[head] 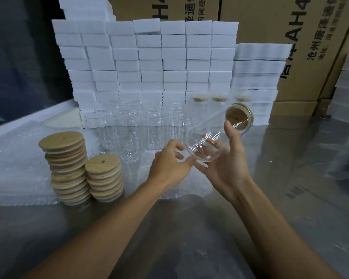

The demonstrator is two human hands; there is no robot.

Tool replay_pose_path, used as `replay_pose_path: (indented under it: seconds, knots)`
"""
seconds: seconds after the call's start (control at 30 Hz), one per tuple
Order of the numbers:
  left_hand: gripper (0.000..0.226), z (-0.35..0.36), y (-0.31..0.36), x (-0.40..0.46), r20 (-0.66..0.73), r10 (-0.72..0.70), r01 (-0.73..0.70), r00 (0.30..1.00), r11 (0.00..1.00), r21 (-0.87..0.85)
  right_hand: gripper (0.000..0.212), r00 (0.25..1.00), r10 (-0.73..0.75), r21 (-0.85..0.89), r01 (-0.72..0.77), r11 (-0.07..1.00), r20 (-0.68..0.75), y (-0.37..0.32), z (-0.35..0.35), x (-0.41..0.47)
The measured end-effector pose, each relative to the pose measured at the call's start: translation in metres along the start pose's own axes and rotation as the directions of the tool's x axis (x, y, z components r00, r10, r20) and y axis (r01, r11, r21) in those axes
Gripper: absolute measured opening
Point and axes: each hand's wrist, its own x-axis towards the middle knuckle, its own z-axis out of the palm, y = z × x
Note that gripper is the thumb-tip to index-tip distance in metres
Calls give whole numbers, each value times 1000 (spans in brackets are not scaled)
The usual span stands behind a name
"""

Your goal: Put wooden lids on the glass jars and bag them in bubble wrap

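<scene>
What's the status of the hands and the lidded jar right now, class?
Right hand holds clear glass jar, tilted, round wooden lid on. Left hand touching jar's base, fingers loose. Bubble wrap sheet lies beneath; nothing in the way.

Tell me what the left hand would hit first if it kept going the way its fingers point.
Likely the glass jar held in the right hand. The left hand points its fingers right and slightly up at the jar's base, almost touching; depth there is unclear.

A packing warehouse: stacked cardboard cartons (270,37) behind white foam blocks (149,57).
</scene>
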Motion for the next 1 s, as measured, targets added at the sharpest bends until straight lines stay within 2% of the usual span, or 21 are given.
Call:
replay_pose_path:
  seconds: [0.1, 0.2, 0.33, 0.43, 0.5, 0.63, 0.73, 0.8, 0.87, 1.0]
  knots:
    - [34, 8, 3, 0, 144, -126, 149, 982, 976, -158, 64, 999, 34, 6, -34, 999, -2, 1, -4, 0]
    - [39, 14, 4, -1, 152, -195, 227, 969, 944, -240, 63, 997, 78, 30, -77, 997, -17, 4, -6, 2]
    - [29, 16, 5, -1, 45, -160, 166, 986, 968, -189, 59, 991, 108, 56, -112, 992, 73, 5, 1, 0]
    - [11, 13, 8, 0, -22, -52, 53, 998, 998, 28, 59, 988, 123, 105, -132, 986, 90, 6, 8, -1]
    - [21, 10, 9, -3, -61, 15, -5, 998, 988, 154, 59, 989, 126, 128, -135, 982, 76, 7, 12, 0]
    - [27, 6, 5, -8, -70, 75, -47, 995, 942, 333, 55, 990, 109, 140, -120, 983, 87, 8, 20, -2]
    - [27, 9, -2, -14, -30, 65, -51, 997, 941, 336, 54, 987, 74, 119, -92, 989, 143, 8, 22, -3]
    - [35, 14, -6, -22, 7, 85, -82, 996, 937, 338, 54, 987, 79, 127, -97, 987, 140, 8, 24, -5]
    - [43, 18, -9, -27, 8, 125, -121, 992, 945, 305, 60, 991, 113, 135, -122, 983, 73, 8, 24, -6]
    - [42, 25, -9, -29, -26, 173, -160, 985, 952, 259, 76, 989, 138, 88, -133, 987, -46, 9, 18, -2]
